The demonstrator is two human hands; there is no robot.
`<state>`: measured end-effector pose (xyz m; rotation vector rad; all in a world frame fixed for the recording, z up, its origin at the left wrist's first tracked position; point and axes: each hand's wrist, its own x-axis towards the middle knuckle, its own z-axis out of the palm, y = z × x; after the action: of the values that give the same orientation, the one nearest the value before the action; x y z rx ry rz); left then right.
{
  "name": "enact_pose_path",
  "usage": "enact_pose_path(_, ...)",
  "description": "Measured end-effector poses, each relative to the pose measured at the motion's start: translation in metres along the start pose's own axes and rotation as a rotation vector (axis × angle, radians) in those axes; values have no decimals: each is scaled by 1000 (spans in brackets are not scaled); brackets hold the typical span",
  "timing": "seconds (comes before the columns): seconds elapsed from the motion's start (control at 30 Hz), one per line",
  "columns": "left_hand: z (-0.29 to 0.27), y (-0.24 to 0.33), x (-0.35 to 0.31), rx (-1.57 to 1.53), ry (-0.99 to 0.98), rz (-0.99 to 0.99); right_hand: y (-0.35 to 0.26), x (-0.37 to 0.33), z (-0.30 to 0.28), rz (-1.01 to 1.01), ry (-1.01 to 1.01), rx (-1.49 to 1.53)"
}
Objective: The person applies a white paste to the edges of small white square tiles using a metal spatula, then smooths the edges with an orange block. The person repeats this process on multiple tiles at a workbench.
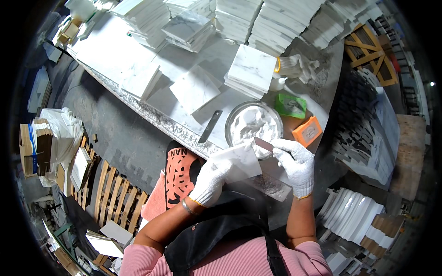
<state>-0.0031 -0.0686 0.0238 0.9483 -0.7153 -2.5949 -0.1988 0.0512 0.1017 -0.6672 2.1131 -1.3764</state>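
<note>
Gloved fingers of the right hand (296, 166) are being closed on a small brown strip (264, 144); those of the left hand (211, 183) are being clamped on a white tile (239, 164). Tile is being held tilted by the near rim of a bowl (228, 120); strip is being held at its far-right corner, contact unclear. This tile is seemingly being worked, not finished. Plenty of white paste (251, 124) is being left in the bowl. Beyond, loose tiles (195, 89) and a stack (251, 69) are being left untouched; whether done or waiting cannot be told.
</note>
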Motion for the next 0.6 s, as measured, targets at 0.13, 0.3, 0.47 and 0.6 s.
enact_pose_path(0.13, -1, 0, 0, 13, 6, -14, 12, 4, -2, -195, 23, -135)
enact_pose_path(0.3, -1, -1, 0, 11, 23, -12, 8, 0, -3, -226, 43, -193)
enact_pose_path(0.47, 0, 2, -1, 13, -2, -17, 0, -5, -3, 17, -9, 32)
enact_pose_path(0.6, -4, -3, 0, -1, 20, -14, 9, -5, 2, 90, -19, 123)
